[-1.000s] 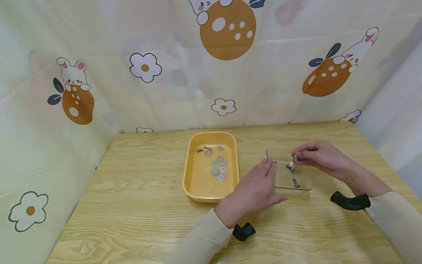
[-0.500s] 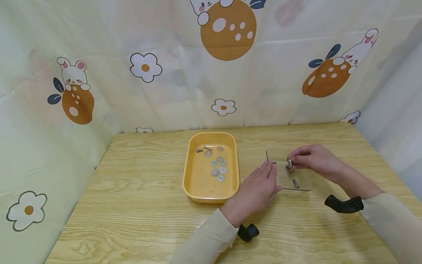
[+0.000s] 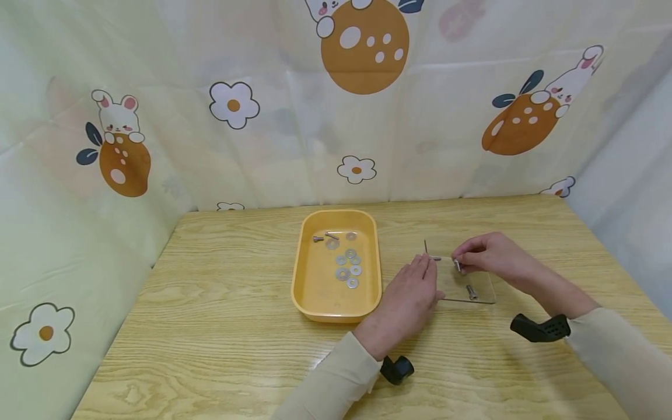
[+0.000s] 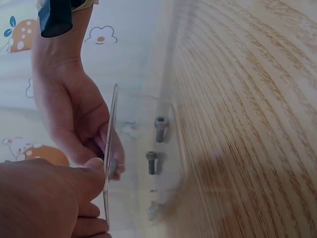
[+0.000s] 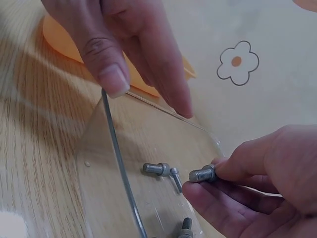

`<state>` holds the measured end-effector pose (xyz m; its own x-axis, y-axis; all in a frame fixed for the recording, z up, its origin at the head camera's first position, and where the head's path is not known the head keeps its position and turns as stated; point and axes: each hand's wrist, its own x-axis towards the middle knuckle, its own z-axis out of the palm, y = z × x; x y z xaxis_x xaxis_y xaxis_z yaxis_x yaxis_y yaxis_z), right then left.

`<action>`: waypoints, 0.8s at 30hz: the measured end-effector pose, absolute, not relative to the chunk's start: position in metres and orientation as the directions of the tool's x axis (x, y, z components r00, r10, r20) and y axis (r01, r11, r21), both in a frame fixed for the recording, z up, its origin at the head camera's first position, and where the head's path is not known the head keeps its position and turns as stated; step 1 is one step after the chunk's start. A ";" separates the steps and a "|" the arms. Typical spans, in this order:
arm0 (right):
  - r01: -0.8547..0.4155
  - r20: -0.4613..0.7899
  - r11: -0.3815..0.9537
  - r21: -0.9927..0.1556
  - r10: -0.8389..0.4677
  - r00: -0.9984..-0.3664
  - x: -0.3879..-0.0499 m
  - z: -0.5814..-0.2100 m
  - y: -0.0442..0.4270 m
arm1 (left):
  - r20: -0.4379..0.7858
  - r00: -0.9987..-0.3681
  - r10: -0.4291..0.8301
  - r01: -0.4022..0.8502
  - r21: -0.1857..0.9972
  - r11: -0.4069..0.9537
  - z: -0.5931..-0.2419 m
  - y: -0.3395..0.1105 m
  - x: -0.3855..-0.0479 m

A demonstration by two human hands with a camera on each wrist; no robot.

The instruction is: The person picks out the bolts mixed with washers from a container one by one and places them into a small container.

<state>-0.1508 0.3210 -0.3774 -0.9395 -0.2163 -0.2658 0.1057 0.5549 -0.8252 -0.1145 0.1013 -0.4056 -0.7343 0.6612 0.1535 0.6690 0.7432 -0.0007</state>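
A clear transparent box (image 3: 469,301) stands on the table, with loose socket head bolts lying inside it. One bolt (image 3: 471,292) lies near its front side, and a thinner screw (image 3: 434,258) near the back left. My right hand (image 3: 496,258) pinches another socket head bolt (image 5: 203,174) between thumb and fingertips, over the box. In the right wrist view its threaded end points left. My left hand (image 3: 409,297) rests along the box's left side with fingers extended, the thumb touching the rim near the front corner. Part of the box is hidden behind that hand.
Left of the box stands a yellow tray (image 3: 296,280) holding several flat washers (image 3: 342,274) and small screws (image 3: 318,239). A printed curtain (image 3: 283,146) hangs behind the wooden table (image 3: 220,326). Black wrist-worn devices (image 3: 541,328) sit below both hands.
My right hand has moved left and slightly down over the box with the bolt still pinched. My left thumb has drawn in from the table side to the box's front edge.
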 end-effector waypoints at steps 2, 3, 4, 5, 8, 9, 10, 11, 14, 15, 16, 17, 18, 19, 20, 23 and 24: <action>0.101 -0.266 0.569 -0.816 -0.214 -0.940 -0.151 -0.378 0.320 | 0.151 -0.736 0.660 0.669 0.009 0.744 -0.405 0.101 -0.115; 0.092 -0.260 0.579 -0.810 -0.214 -0.941 -0.151 -0.379 0.319 | 0.151 -0.736 0.659 0.668 0.013 0.744 -0.405 0.101 -0.114; 0.090 -0.259 0.587 -0.805 -0.212 -0.942 -0.151 -0.379 0.318 | 0.150 -0.736 0.660 0.669 0.013 0.743 -0.405 0.101 -0.114; 0.080 -0.255 0.602 -0.794 -0.211 -0.944 -0.152 -0.380 0.317 | 0.150 -0.736 0.660 0.669 0.015 0.743 -0.404 0.101 -0.114; 0.031 -0.231 0.663 -0.748 -0.216 -0.949 -0.152 -0.382 0.314 | 0.160 -0.733 0.661 0.672 0.014 0.741 -0.404 0.100 -0.114; 0.016 -0.224 0.681 -0.732 -0.218 -0.950 -0.152 -0.383 0.313 | 0.165 -0.731 0.662 0.673 0.011 0.740 -0.405 0.101 -0.114; 0.004 -0.218 0.699 -0.715 -0.218 -0.951 -0.153 -0.383 0.312 | 0.169 -0.729 0.663 0.674 0.007 0.739 -0.405 0.101 -0.114; -0.010 -0.212 0.718 -0.696 -0.219 -0.952 -0.153 -0.383 0.311 | 0.171 -0.729 0.663 0.673 0.004 0.739 -0.405 0.101 -0.114; -0.031 -0.205 0.749 -0.661 -0.220 -0.954 -0.153 -0.384 0.307 | 0.169 -0.727 0.665 0.673 -0.013 0.739 -0.404 0.101 -0.114; -0.030 -0.208 0.756 -0.654 -0.217 -0.954 -0.153 -0.384 0.306 | 0.166 -0.727 0.666 0.673 -0.019 0.739 -0.404 0.101 -0.114; -0.028 -0.211 0.762 -0.647 -0.214 -0.954 -0.153 -0.384 0.305 | 0.162 -0.727 0.667 0.673 -0.023 0.739 -0.404 0.101 -0.114; -0.029 -0.212 0.767 -0.640 -0.213 -0.954 -0.153 -0.384 0.305 | 0.158 -0.728 0.668 0.673 -0.027 0.740 -0.404 0.101 -0.114; -0.030 -0.213 0.771 -0.636 -0.213 -0.954 -0.153 -0.384 0.304 | 0.154 -0.728 0.668 0.672 -0.030 0.740 -0.404 0.101 -0.114; -0.032 -0.212 0.776 -0.630 -0.211 -0.954 -0.153 -0.383 0.304 | 0.152 -0.729 0.668 0.672 -0.031 0.740 -0.404 0.101 -0.114; -0.034 -0.210 0.779 -0.626 -0.210 -0.955 -0.153 -0.383 0.303 | 0.149 -0.730 0.667 0.671 -0.032 0.741 -0.404 0.101 -0.114; -0.044 -0.199 0.787 -0.616 -0.210 -0.957 -0.153 -0.383 0.302 | 0.136 -0.736 0.664 0.667 -0.029 0.745 -0.404 0.101 -0.114; -0.045 -0.198 0.788 -0.615 -0.210 -0.957 -0.153 -0.383 0.302 | 0.132 -0.737 0.662 0.665 -0.027 0.746 -0.403 0.102 -0.114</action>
